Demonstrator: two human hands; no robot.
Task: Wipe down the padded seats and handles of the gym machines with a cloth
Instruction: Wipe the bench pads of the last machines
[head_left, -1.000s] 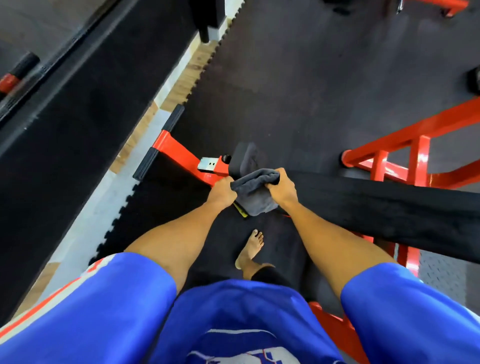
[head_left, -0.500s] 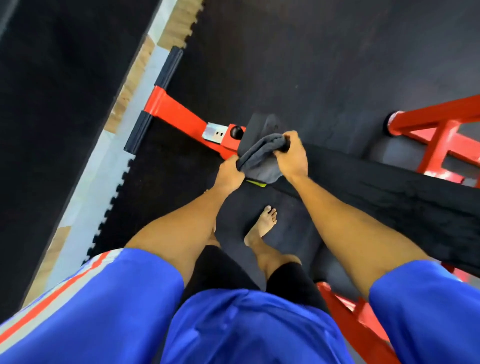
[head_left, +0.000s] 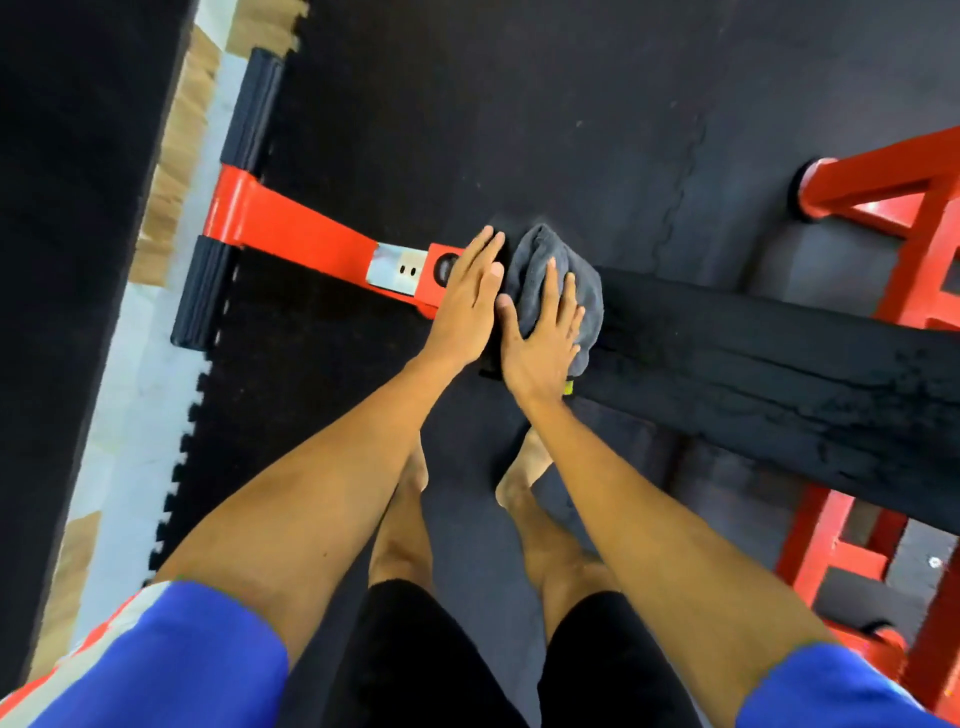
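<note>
A grey cloth (head_left: 582, 291) lies bunched on the left end of a long black padded bench (head_left: 779, 374). My right hand (head_left: 543, 338) presses flat on the cloth with straight, spread fingers. My left hand (head_left: 467, 306) lies flat beside it, fingers straight, over the bench's end and next to the cloth's left edge. The part of the pad under both hands is hidden.
The bench's red steel leg (head_left: 291, 228) runs left to a crossbar with black rubber end caps (head_left: 202, 291). Red frame tubes (head_left: 893, 187) stand at the right. Black rubber floor mats (head_left: 519, 104) lie all around. My bare feet (head_left: 524, 467) stand just below the bench.
Both hands gripped the bunched cloth between them before. Now they have opened flat, the cloth is laid on the bench end, and the view has moved closer.
</note>
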